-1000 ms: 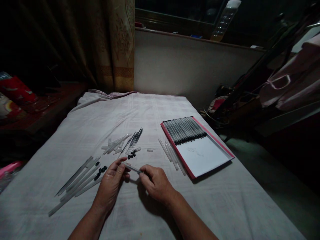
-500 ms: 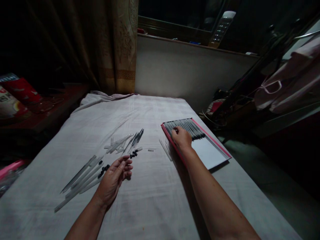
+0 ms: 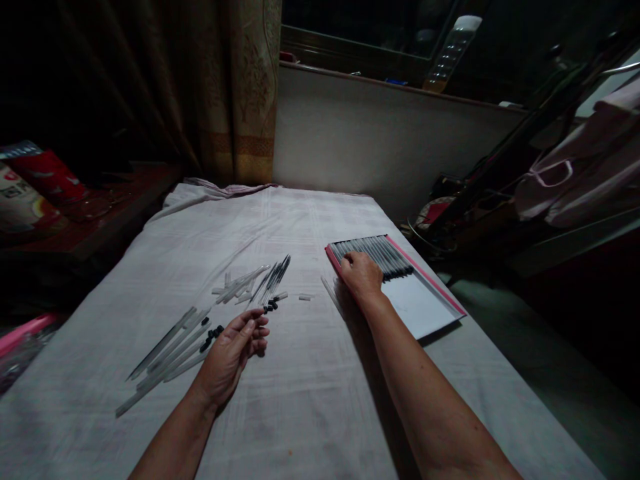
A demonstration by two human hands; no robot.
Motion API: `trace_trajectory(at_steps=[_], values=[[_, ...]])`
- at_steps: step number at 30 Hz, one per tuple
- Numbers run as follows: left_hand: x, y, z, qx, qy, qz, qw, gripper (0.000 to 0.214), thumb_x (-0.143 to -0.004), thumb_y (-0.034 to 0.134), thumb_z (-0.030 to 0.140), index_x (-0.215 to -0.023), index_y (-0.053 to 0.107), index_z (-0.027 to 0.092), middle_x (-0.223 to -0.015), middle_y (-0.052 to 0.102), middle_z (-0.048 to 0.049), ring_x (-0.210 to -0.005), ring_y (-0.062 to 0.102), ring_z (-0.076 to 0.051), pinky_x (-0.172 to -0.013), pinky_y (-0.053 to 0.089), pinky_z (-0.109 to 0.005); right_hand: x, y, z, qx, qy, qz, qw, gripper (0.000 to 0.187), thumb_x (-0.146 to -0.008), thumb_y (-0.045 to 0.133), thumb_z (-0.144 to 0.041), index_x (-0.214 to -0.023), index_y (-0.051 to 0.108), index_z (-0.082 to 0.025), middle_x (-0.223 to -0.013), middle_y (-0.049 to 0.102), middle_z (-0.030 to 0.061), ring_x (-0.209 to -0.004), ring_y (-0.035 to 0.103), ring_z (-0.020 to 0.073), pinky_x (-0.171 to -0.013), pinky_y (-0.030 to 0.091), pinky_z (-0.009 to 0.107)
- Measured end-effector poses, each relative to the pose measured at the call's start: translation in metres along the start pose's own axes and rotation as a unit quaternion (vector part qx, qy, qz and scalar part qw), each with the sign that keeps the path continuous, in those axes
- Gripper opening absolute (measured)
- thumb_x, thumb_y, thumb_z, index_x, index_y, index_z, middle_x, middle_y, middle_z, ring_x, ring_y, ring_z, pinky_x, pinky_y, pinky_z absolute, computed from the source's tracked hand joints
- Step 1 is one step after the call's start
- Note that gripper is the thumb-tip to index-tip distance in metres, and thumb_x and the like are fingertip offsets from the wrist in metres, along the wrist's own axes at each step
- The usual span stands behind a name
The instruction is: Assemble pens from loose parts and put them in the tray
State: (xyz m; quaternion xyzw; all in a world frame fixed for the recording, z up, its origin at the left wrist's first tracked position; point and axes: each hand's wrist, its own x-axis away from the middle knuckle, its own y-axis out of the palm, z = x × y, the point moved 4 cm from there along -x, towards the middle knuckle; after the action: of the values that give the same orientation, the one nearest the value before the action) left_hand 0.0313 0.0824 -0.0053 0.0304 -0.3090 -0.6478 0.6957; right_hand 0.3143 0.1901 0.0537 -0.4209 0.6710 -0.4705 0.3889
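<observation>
My right hand (image 3: 361, 273) reaches out to the near left corner of a flat tray (image 3: 425, 301) with a pink rim. Its fingers curl down onto the row of assembled pens (image 3: 376, 256) lying side by side in the tray's far half. Whether they grip one is hidden. My left hand (image 3: 234, 352) rests on the white cloth with its fingers loosely apart and nothing in them. Just beyond it lie small black caps (image 3: 212, 335) and long clear pen barrels (image 3: 167, 352). Farther off are dark ink refills (image 3: 274, 278) and short clear pieces (image 3: 238, 287).
A white cloth (image 3: 310, 400) covers the table. A curtain (image 3: 240, 93) and a pale wall stand behind it. A dark side shelf (image 3: 75, 227) with red packets is at the left. Clutter and hanging cloth fill the right, past the table's edge.
A second ago both hands held one pen between them near the front. My right hand has since carried it to the tray and stays there. My left hand opened and stayed in place.
</observation>
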Motion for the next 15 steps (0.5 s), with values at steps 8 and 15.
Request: trace_trajectory(at_steps=[8,15], values=[[-0.002,-0.002,0.0,0.016,-0.001,-0.001,1.0,0.04,-0.066,0.086,0.034,-0.099,0.073,0.016,-0.091,0.069,-0.0063,-0.077,0.063,-0.014,-0.064,0.054,-0.024,0.031,-0.003,-0.036,-0.037,-0.135,-0.013,0.99,0.028,-0.094,0.05,-0.027,-0.108,0.074,-0.023,-0.111,0.072,0.0076,-0.099,0.065,0.0207,-0.083,0.046,0.028],[-0.002,-0.002,-0.001,0.019,-0.008,-0.01,1.0,0.038,-0.066,0.086,0.035,-0.097,0.074,0.017,-0.09,0.07,-0.0058,-0.077,0.064,-0.014,-0.063,0.054,-0.023,0.074,0.005,-0.025,0.05,-0.076,-0.086,0.992,0.026,-0.093,0.05,-0.027,-0.106,0.072,-0.021,-0.106,0.073,0.0105,-0.093,0.069,0.0225,-0.077,0.046,0.029]])
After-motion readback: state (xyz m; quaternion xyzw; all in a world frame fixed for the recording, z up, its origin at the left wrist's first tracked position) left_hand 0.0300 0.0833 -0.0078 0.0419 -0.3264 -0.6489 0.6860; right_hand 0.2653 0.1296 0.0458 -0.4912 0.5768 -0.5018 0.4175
